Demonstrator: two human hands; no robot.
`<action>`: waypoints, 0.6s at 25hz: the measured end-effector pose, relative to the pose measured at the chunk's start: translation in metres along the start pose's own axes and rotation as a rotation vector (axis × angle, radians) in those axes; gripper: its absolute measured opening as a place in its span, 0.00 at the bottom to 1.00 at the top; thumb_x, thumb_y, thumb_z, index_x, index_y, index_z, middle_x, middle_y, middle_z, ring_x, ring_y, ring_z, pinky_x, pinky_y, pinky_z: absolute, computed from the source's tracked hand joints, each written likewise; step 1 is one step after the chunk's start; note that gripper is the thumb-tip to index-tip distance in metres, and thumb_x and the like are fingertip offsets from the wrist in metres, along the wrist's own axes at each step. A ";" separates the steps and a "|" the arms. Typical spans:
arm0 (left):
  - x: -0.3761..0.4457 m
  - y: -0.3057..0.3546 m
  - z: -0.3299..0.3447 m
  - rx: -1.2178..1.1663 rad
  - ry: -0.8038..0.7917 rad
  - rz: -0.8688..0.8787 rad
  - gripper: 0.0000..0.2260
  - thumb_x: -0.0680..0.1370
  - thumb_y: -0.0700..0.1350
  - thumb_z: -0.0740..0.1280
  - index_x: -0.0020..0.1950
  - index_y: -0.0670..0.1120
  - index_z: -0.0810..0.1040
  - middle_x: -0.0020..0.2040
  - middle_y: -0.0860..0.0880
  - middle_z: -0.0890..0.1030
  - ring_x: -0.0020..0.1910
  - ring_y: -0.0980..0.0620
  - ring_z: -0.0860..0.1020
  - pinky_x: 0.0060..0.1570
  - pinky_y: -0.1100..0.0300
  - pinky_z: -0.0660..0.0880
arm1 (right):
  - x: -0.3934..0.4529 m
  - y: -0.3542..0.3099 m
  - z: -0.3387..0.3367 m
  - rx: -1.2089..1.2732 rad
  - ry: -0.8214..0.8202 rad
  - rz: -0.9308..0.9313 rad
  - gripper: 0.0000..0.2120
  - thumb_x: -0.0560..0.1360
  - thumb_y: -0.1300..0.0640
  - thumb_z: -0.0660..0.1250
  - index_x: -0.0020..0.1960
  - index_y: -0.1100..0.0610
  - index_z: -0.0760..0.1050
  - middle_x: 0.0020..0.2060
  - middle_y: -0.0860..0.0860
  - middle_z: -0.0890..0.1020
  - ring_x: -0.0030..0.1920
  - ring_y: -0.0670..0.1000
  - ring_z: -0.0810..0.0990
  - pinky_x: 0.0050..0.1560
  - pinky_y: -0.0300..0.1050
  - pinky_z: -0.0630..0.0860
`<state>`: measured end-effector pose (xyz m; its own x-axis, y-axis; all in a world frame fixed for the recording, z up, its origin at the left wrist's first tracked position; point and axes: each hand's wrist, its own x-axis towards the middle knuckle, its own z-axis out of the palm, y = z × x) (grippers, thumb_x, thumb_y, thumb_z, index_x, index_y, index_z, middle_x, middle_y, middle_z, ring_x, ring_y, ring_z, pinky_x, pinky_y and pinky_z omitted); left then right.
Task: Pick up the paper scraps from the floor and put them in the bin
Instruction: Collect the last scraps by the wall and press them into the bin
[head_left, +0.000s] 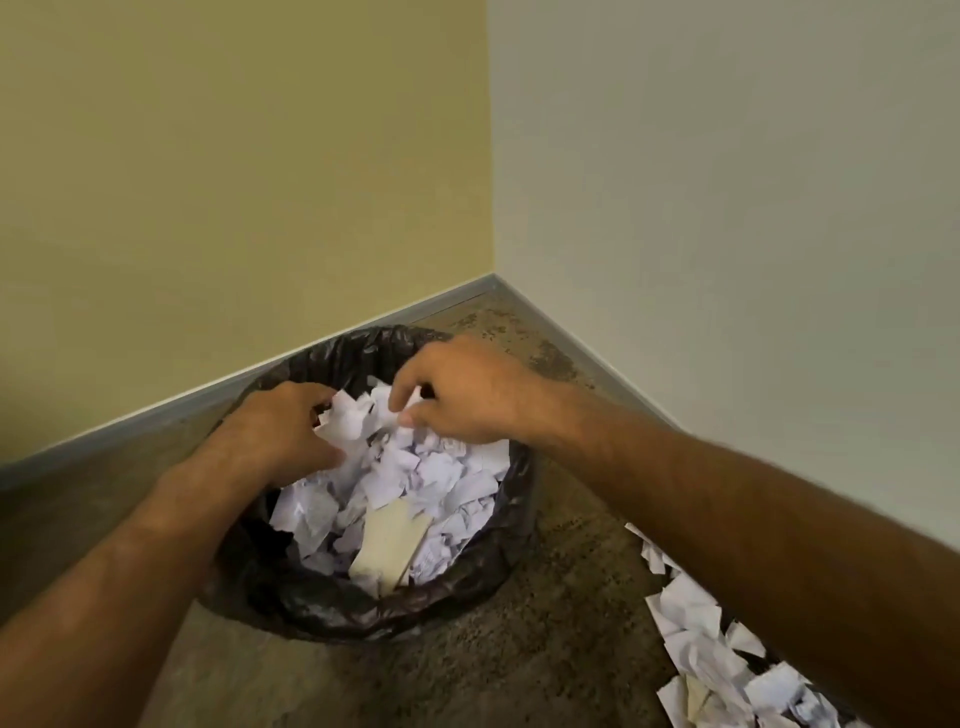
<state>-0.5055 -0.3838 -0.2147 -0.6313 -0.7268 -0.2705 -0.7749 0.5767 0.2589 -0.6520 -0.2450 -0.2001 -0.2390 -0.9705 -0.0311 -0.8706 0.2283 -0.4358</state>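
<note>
**Hands over the bin**

Hands meet above the round bin lined with a black plastic bag (363, 613): left hand (280, 431) and right hand (462, 400) each grasp crumpled white paper scraps (353, 421). More white scraps (722, 660) litter the speckled brown floor (519, 649) right of the bin.

Round bin with black plastic liner (311, 613) stands in floor corner, heaped with crumpled white paper scraps (431, 478). Left hand (283, 431) and right hand (462, 400) both over bin, fingers curled on scraps at top of heap. More white scraps (706, 649) lie on speckled brown floor (545, 649) at right.
</note>
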 end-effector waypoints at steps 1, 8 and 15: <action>-0.001 -0.002 -0.001 0.034 -0.045 -0.005 0.32 0.69 0.46 0.77 0.71 0.52 0.71 0.63 0.47 0.78 0.58 0.45 0.78 0.54 0.56 0.75 | 0.000 0.001 0.004 -0.036 -0.068 -0.002 0.11 0.75 0.49 0.70 0.58 0.47 0.80 0.62 0.46 0.79 0.58 0.48 0.78 0.56 0.47 0.74; -0.035 -0.038 0.002 0.240 -0.146 0.277 0.65 0.47 0.85 0.59 0.77 0.62 0.37 0.80 0.53 0.41 0.79 0.45 0.43 0.76 0.42 0.46 | 0.023 0.005 0.035 -0.353 -0.382 -0.086 0.57 0.62 0.31 0.74 0.78 0.41 0.41 0.79 0.51 0.47 0.76 0.62 0.53 0.68 0.70 0.64; -0.034 -0.083 0.036 0.284 0.013 0.503 0.66 0.49 0.87 0.51 0.76 0.56 0.28 0.77 0.54 0.30 0.75 0.52 0.27 0.74 0.40 0.32 | 0.071 0.022 0.128 -0.443 -0.599 -0.159 0.66 0.58 0.28 0.74 0.69 0.34 0.21 0.68 0.46 0.18 0.71 0.62 0.23 0.63 0.83 0.50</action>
<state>-0.4213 -0.3938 -0.2601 -0.9251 -0.3410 -0.1670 -0.3591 0.9286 0.0933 -0.6330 -0.3189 -0.3275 0.0681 -0.8416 -0.5358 -0.9965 -0.0309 -0.0781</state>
